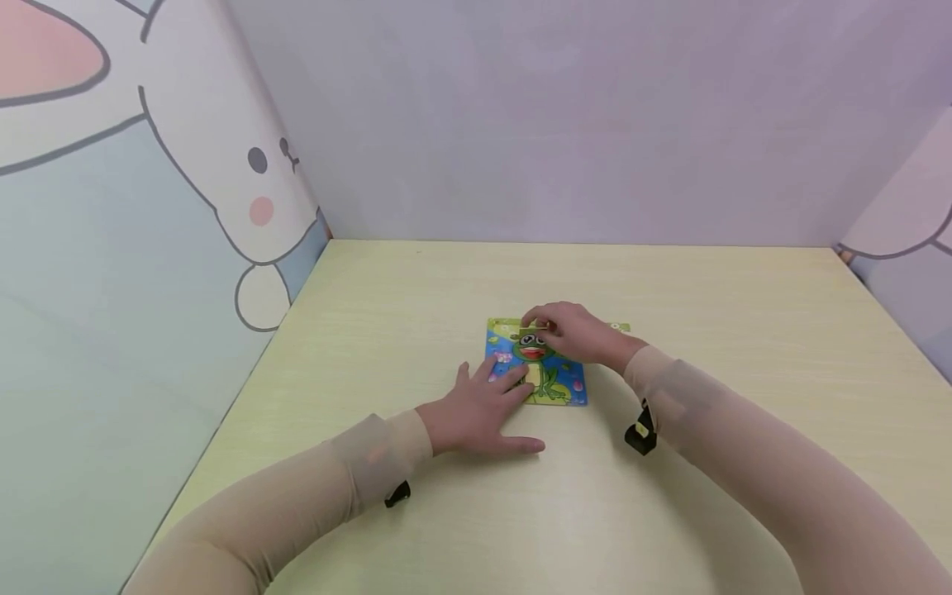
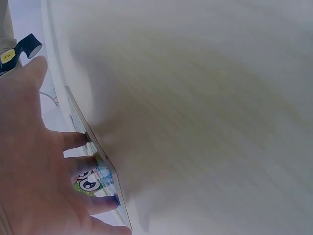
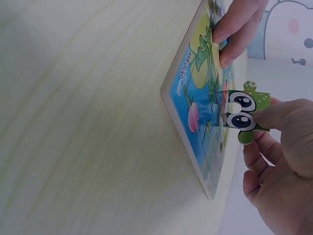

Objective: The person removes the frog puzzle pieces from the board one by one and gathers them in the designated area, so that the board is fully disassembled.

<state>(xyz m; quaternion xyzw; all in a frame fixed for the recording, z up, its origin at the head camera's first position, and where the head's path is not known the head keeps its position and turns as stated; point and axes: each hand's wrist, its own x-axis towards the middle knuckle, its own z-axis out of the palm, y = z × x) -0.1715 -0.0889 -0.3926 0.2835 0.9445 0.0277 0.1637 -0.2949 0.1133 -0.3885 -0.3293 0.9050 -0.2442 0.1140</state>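
A square frog jigsaw board [image 1: 568,394], blue and yellow-green, lies on the table. My right hand [image 1: 573,330] pinches a green puzzle piece [image 3: 242,102] printed with the frog's two big eyes. In the right wrist view the piece stands tilted up on the board, its lower edge at the picture's mouth. Thumb and fingers grip it by the top part. My left hand [image 1: 479,413] is spread with straight fingers, several fingertips resting on the board's left and lower part. The left wrist view shows those fingertips [image 2: 102,204] along the board's edge.
Past the right wrist, a small yellow-green piece with white flowers [image 1: 621,327] shows, mostly covered by the hand. The pale wooden table [image 1: 402,297] meets a lilac wall [image 1: 558,124] at the back. Cartoon-printed panels [image 1: 149,330] stand at both sides.
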